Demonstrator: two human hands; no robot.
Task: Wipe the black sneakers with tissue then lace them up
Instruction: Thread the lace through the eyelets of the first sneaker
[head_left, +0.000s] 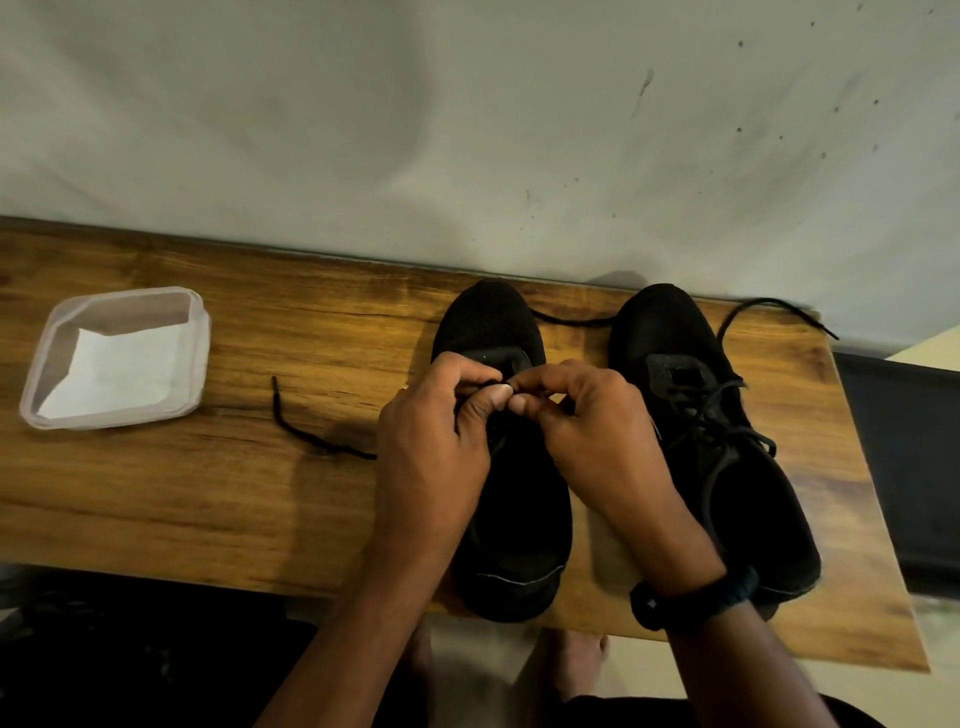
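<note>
Where: left sneaker (488, 317) and right sneaker (670, 332) side by side on the wooden table (208, 493), toes toward the wall (467, 130).
Grip: my left hand (431, 447) and right hand (597, 436) each pinch the left shoe's lace (306, 436), close together over the shoe.
Handling: lace likely limp and light; take it near the stiff tip.
Writing: no brand legible.

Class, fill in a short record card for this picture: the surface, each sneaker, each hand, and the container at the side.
surface: wooden table
left sneaker: toe toward the wall, under both hands
right sneaker: beside it, threaded, loose end trailing by the toe
left hand: pinches the lace over the left sneaker
right hand: pinches the same lace; dark wristband
container: clear plastic, far left, holds white tissue
</note>
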